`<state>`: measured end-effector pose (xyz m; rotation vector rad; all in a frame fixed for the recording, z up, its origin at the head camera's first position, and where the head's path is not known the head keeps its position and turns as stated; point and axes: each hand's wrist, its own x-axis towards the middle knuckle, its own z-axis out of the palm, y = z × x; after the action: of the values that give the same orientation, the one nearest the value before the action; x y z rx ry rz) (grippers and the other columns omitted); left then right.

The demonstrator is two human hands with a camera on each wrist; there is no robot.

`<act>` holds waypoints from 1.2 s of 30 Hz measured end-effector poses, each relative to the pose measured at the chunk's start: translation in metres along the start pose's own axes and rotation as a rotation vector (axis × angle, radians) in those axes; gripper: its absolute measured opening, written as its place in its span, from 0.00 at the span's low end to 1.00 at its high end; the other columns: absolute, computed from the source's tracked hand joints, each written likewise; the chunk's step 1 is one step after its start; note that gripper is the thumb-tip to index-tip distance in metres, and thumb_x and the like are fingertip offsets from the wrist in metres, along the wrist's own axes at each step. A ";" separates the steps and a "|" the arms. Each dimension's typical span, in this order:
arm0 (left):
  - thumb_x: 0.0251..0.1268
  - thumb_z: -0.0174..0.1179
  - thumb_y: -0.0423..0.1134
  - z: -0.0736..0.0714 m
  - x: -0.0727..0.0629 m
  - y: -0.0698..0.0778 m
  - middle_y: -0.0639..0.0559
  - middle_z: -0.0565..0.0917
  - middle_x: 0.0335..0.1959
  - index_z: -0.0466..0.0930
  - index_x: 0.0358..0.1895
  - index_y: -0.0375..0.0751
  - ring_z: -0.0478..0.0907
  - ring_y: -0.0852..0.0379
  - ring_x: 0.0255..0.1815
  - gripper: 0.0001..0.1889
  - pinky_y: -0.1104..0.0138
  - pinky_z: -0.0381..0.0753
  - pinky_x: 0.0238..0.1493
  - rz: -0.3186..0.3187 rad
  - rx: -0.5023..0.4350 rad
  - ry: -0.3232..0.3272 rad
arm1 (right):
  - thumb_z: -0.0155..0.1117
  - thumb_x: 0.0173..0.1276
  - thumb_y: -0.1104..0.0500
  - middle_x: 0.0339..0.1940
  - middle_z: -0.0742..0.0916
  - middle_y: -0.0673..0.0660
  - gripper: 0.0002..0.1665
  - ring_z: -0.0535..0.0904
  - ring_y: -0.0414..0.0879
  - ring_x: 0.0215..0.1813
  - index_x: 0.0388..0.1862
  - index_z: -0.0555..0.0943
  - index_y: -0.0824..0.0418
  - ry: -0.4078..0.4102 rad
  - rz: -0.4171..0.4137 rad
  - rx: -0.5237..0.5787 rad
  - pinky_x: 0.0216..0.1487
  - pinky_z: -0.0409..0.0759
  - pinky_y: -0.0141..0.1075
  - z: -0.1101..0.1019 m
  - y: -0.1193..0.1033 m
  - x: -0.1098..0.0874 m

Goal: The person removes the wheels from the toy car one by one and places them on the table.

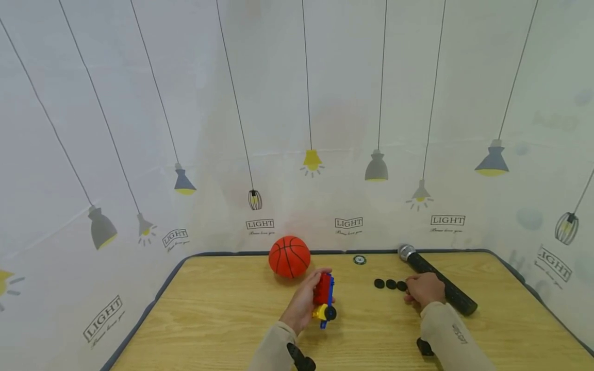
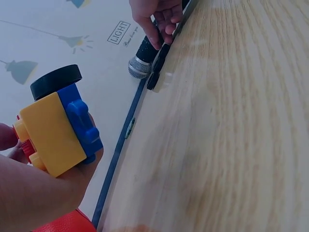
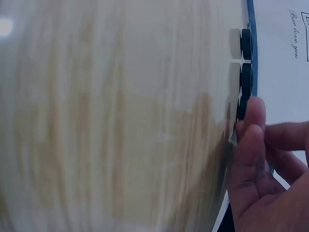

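My left hand (image 1: 302,303) grips a toy block vehicle (image 1: 325,293) with red, yellow and blue parts. A black wheel (image 2: 56,81) sits on its yellow end in the left wrist view. To the right, three black toy wheels (image 1: 391,284) lie flat in a row on the table. My right hand (image 1: 425,289) is at the right end of that row, its bent fingers pinching at the last wheel (image 1: 401,286); the fingertips partly hide the contact. In the right wrist view, the fingers (image 3: 256,111) cover part of that wheel.
Behind my left hand rests a small red basketball (image 1: 290,257). A round green-edged chip (image 1: 359,260) lies near the table's back edge. Beside my right hand, a black microphone (image 1: 445,283) lies diagonally on the wooden table (image 1: 209,309). Lamp-printed sheeting (image 1: 278,129) surrounds the table's back and sides.
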<state>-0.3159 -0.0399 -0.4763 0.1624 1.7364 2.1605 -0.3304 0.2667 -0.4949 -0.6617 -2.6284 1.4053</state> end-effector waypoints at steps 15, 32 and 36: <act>0.83 0.37 0.54 0.005 -0.001 0.002 0.39 0.64 0.71 0.69 0.70 0.55 0.79 0.44 0.51 0.22 0.64 0.79 0.49 0.004 -0.016 0.011 | 0.56 0.70 0.58 0.31 0.89 0.64 0.20 0.83 0.42 0.21 0.53 0.83 0.71 0.000 -0.234 0.038 0.27 0.82 0.37 -0.003 -0.019 -0.012; 0.82 0.38 0.55 0.011 0.001 0.001 0.39 0.65 0.69 0.69 0.70 0.56 0.79 0.46 0.51 0.22 0.65 0.79 0.50 0.025 -0.038 0.032 | 0.64 0.72 0.59 0.37 0.88 0.61 0.12 0.82 0.46 0.27 0.51 0.84 0.63 -0.089 -0.429 0.265 0.29 0.81 0.35 0.015 -0.063 -0.048; 0.83 0.37 0.53 0.012 0.001 0.001 0.39 0.63 0.69 0.67 0.71 0.55 0.78 0.48 0.50 0.22 0.64 0.79 0.53 0.051 -0.080 0.049 | 0.65 0.71 0.60 0.36 0.86 0.61 0.13 0.79 0.43 0.26 0.52 0.83 0.63 -0.171 -0.509 0.326 0.29 0.81 0.36 0.020 -0.066 -0.057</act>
<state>-0.3134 -0.0285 -0.4724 0.1353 1.6854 2.2843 -0.3067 0.1959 -0.4457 0.1612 -2.3441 1.7022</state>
